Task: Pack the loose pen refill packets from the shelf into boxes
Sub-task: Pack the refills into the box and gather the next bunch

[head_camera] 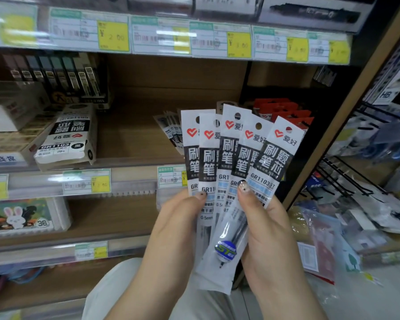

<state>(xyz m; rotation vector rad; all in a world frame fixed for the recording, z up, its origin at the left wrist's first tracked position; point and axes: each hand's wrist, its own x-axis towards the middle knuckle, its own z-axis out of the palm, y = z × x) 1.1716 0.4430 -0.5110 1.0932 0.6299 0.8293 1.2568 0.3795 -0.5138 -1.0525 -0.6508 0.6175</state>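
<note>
Both hands share one fan of five refill packets (273,158): left hand (171,229) pinches the left ones under its thumb, right hand (270,229) pinches the right ones, each grip tight on plastic. Packets' long axis is upright, tops splayed toward the shelf (129,139). Just behind, more loose packets (171,131) lie on it. The white box (67,137) sits well left, nearer the left hand, likely the destination.

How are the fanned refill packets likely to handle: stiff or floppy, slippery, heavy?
The refill packets stand in an upright fan above the left hand and right hand without drooping, so they are probably fairly stiff, helped by the refills inside. Their glossy plastic sleeves likely slide over each other easily. Thin and held by thumb pinches, they seem light.
</note>
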